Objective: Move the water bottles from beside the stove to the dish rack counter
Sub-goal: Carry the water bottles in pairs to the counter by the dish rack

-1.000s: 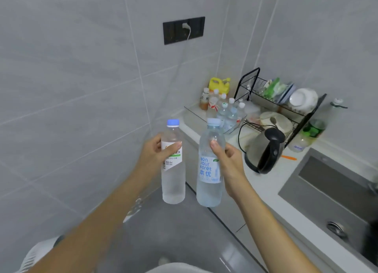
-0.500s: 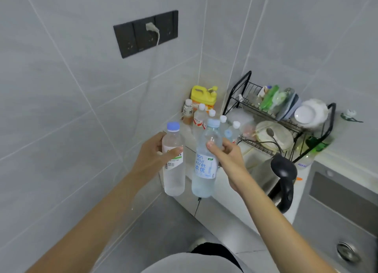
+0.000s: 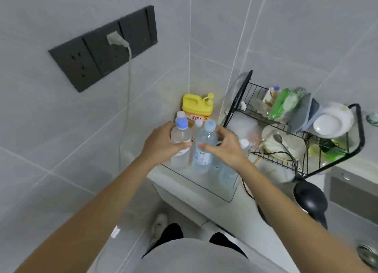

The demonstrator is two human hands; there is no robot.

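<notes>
Grey tile walls meet at the counter's (image 3: 180,182) far-left corner. Black dish rack (image 3: 306,141) sits along the back edge, loaded with plates and bowls. Black socket strip (image 3: 102,49) is on the left wall, one white plug in it. Black kettle (image 3: 308,199) sits near the front edge, right of my arms. Yellow jug (image 3: 197,107) stands right in the corner, small bottles clustered in front of it. My left hand (image 3: 161,145) grips the left bottle (image 3: 180,137), fingers wrapped round its body. My right hand (image 3: 225,148) grips the right bottle (image 3: 204,148), thumb across the front. Both bottles are upright, side by side, over the glass tray (image 3: 204,182) at the corner; can't tell if they touch down.
</notes>
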